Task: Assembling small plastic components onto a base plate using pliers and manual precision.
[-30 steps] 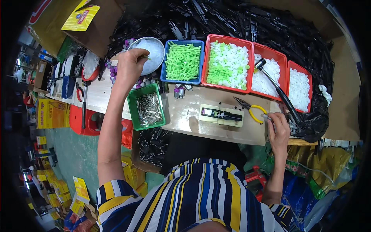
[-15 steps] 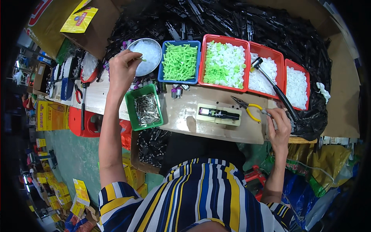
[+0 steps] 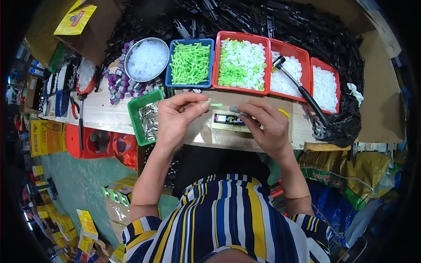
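Note:
My left hand (image 3: pixel 177 116) pinches a small light-green plastic piece (image 3: pixel 215 104) between thumb and fingertips. Facing it, my right hand (image 3: pixel 268 125) is closed on a small grey piece (image 3: pixel 235 109), whose kind I cannot make out; the tips of the two pieces are close together. Under them, a cream block (image 3: pixel 218 126) holds a black plastic part (image 3: pixel 228 119) with a white and purple end. My right hand partly covers this block. Only a yellow handle of the pliers (image 3: pixel 284 112) shows behind the right hand.
Behind my hands stand a metal bowl (image 3: pixel 165 65) of clear pieces, a blue bin (image 3: pixel 168 65) of green pieces and red bins (image 3: pixel 215 65) of white and green ones. A hammer (image 3: pixel 302 90) lies across them. At left are a green bin (image 3: pixel 133 122) of metal pins and small motors (image 3: pixel 116 87).
My left hand has come from beside the metal bowl to the middle with the green piece. My right hand has moved left from beside the pliers, now holding the grey piece. The view has shifted slightly.

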Available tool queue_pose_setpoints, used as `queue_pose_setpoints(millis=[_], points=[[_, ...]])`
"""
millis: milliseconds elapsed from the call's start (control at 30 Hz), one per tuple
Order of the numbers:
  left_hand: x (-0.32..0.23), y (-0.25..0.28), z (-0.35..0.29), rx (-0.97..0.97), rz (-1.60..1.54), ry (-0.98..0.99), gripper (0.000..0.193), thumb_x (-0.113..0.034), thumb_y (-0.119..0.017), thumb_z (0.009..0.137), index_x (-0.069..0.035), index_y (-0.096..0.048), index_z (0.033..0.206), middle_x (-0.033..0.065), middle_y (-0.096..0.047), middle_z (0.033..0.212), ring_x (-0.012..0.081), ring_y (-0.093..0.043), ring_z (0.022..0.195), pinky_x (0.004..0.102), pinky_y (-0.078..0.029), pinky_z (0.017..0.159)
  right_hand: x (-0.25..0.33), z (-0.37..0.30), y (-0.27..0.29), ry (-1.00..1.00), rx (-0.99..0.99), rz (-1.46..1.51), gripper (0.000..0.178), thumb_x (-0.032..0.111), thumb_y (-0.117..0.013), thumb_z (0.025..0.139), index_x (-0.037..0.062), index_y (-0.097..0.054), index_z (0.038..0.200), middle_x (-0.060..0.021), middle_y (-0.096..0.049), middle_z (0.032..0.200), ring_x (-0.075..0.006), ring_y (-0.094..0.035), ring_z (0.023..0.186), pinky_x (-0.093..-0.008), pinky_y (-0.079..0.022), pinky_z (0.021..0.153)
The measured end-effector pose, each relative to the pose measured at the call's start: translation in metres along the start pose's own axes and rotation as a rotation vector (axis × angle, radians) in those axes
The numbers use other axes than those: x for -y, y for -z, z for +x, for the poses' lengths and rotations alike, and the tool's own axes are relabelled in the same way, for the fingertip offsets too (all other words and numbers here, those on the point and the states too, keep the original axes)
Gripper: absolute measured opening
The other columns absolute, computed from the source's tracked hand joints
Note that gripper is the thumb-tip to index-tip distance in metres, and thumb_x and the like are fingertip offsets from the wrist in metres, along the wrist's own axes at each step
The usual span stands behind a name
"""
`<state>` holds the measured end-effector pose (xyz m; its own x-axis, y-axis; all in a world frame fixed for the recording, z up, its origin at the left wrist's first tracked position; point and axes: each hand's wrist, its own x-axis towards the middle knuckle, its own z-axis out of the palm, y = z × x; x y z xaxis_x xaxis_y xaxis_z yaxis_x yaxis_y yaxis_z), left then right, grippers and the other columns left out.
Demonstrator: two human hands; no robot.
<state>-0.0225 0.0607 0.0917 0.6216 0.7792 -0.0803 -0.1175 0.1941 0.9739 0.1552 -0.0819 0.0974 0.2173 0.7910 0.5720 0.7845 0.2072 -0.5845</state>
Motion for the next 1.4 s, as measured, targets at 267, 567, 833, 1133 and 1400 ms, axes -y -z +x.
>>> queue_pose_setpoints(millis=[267, 567, 833, 1133, 1400], points=[[0.011, -0.018, -0.002, 0.093, -0.05, 0.044, 0.019, 0.002, -0.076, 0.083, 0.004, -0.072, 0.101, 0.0081, -0.072, 0.087, 0.0094, -0.068, 0.077, 0.0204, -0.054, 0.072, 0.0, -0.009, 0.007, 0.002, 0.015, -0.059, 0.023, -0.003, -0.076, 0.076, 0.0024, -0.07, 0.097, -0.0098, -0.067, 0.092, -0.0229, -0.066, 0.074, -0.0316, -0.053, 0.062], [0.015, -0.021, 0.003, 0.143, -0.047, 0.203, 0.018, 0.0, -0.076, 0.082, 0.004, -0.072, 0.099, 0.0092, -0.073, 0.085, 0.0101, -0.068, 0.073, 0.0205, -0.053, 0.068, -0.006, -0.017, 0.012, 0.134, 0.013, -0.163, 0.027, -0.003, -0.075, 0.073, 0.0027, -0.069, 0.099, -0.0089, -0.066, 0.091, -0.0248, -0.066, 0.079, -0.0351, -0.051, 0.069], [0.021, -0.026, -0.001, 0.142, -0.064, 0.254, 0.017, 0.001, -0.075, 0.083, 0.004, -0.072, 0.1, 0.009, -0.072, 0.084, 0.0111, -0.068, 0.074, 0.0219, -0.053, 0.067, -0.007, -0.016, 0.011, 0.199, 0.157, -0.199, 0.027, 0.004, -0.074, 0.074, 0.003, -0.068, 0.101, -0.0086, -0.066, 0.095, -0.0252, -0.065, 0.083, -0.0339, -0.049, 0.071], [0.027, -0.028, -0.009, 0.162, 0.167, -0.145, 0.012, 0.005, -0.074, 0.083, 0.003, -0.074, 0.094, 0.007, -0.069, 0.09, 0.0085, -0.064, 0.079, 0.0205, -0.051, 0.068, -0.011, -0.017, 0.015, -0.174, 0.282, 0.129, 0.035, 0.015, -0.079, 0.078, -0.0004, -0.067, 0.107, -0.013, -0.065, 0.101, -0.0284, -0.065, 0.09, -0.0347, -0.052, 0.08], [0.037, -0.033, -0.008, 0.166, 0.149, -0.159, 0.011, 0.007, -0.073, 0.082, 0.003, -0.074, 0.092, 0.0086, -0.069, 0.092, 0.0094, -0.064, 0.081, 0.0207, -0.051, 0.069, -0.01, -0.014, 0.023, -0.078, 0.331, -0.038, 0.032, 0.014, -0.08, 0.075, 0.0023, -0.068, 0.103, -0.0113, -0.065, 0.097, -0.0286, -0.065, 0.089, -0.0362, -0.052, 0.075]])
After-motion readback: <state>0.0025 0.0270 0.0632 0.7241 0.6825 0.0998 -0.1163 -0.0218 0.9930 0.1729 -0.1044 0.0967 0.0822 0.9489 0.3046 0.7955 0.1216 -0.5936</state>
